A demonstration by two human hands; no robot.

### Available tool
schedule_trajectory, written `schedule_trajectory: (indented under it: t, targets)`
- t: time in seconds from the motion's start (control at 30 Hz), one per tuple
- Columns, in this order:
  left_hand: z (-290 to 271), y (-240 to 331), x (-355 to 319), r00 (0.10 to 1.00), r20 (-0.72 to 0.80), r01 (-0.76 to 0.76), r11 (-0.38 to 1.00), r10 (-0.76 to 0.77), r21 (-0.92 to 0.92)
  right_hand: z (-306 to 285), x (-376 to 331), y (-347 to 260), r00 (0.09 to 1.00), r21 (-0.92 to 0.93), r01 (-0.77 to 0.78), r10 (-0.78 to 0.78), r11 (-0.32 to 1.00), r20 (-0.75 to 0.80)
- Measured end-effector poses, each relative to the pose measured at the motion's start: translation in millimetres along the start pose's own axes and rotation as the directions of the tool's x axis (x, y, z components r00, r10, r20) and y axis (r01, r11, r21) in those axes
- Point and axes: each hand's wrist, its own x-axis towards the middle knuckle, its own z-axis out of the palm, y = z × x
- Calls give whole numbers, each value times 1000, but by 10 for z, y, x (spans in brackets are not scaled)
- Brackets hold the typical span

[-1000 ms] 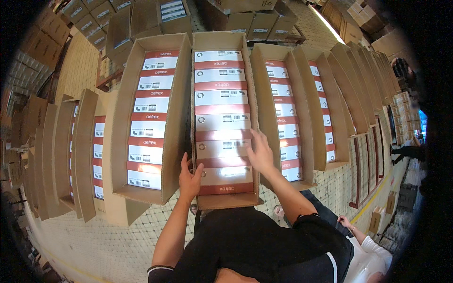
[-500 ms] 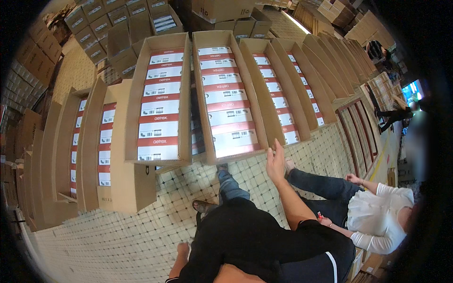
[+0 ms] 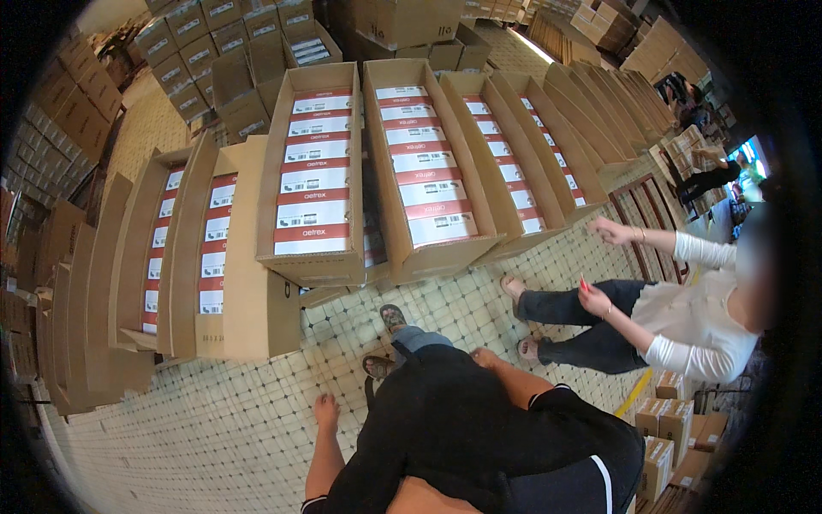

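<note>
My left hand hangs at my left side over the tiled floor, its fingers loosely apart with nothing in them. Low beside my right hip is my right hand; its fingers are partly hidden against my dark clothes. Neither hand touches a carton. In front of me stand long open cardboard cartons, among them a left one and a right one, each holding a row of red-and-white shoe boxes.
A co-worker in a white top stands at the right, holding a small red object. Open cartons line the left side. Stacked boxes rise at the back, and a dark red metal frame lies beyond the co-worker.
My right hand has dropped from the front end of the right carton to my side. The view has shifted. The co-worker has stepped forward and raised one hand toward the cartons.
</note>
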Motion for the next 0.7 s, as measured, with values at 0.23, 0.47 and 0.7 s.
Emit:
schedule_trajectory:
  t: [0.23, 0.47, 0.7]
  targets:
    - [551, 667, 54, 932, 147, -354, 919, 331, 175, -808, 87, -815, 911, 279, -173, 261, 945, -320]
    - [-149, -320, -116, 981, 65, -191, 853, 183, 486, -748, 120, -1083, 929, 338, -157, 255, 928, -269]
    - [-1107, -947, -96, 943, 302, -332, 361, 138, 871, -531, 423, -802, 992, -159, -117, 108, 980, -60]
